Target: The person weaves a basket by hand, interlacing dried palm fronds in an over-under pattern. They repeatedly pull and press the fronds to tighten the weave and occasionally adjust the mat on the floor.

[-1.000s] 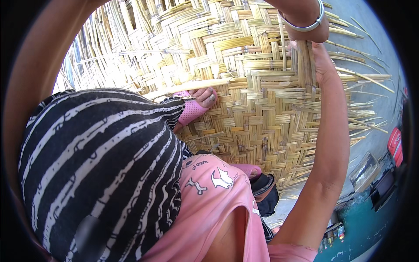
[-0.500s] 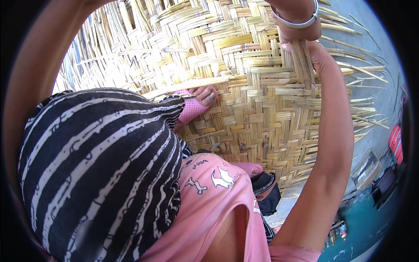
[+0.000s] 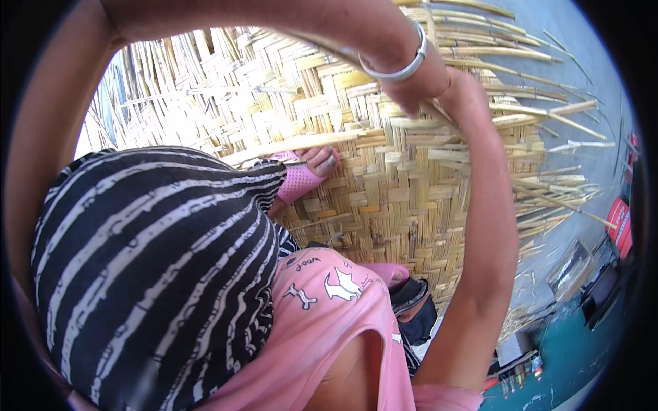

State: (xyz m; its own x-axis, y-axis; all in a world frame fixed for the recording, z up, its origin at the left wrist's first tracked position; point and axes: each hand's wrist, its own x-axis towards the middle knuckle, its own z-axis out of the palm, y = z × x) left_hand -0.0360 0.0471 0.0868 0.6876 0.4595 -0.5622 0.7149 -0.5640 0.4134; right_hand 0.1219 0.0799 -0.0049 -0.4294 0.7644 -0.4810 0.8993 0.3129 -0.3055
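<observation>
Gripping bamboo strip, both hands' fingers above woven mat.

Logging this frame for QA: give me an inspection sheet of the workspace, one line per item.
Surface: woven bamboo mat, partly woven, loose strips fanning off its right edge.
Job's things: one strip pinched where both hands meet.
Clutter: pink sandal under a foot on the mat; second foot and a dark sandal lower down.
Hands: left hand, with silver bangle, and right hand at the mat's upper right.
Cables: nothing seen.
Surroundings: grey ground; red object far right.
</observation>
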